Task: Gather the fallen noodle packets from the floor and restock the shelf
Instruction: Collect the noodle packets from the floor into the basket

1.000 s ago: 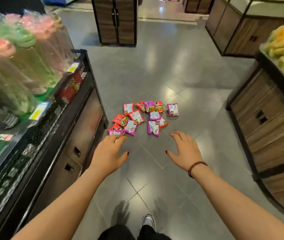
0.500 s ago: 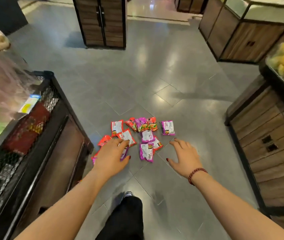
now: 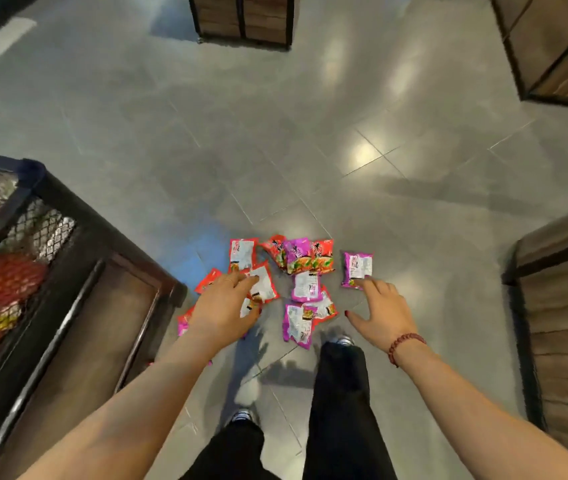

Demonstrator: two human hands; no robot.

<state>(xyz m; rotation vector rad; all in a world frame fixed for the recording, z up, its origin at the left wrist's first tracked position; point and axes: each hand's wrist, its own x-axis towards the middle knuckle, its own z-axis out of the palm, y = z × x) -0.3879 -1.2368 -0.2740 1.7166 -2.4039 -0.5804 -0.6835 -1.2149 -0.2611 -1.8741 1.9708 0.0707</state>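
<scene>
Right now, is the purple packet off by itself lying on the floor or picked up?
On the floor. The purple packet lies flat on the tiles, apart from the pile; the right hand, fingers straight, grips nothing.

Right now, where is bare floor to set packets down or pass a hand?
Bare floor lies between the lone purple packet and the wooden cabinet, and beyond the noodle packet pile toward the far wooden stand. Crowded: the pile's left side, under the left hand, close to the shelf base.
</scene>
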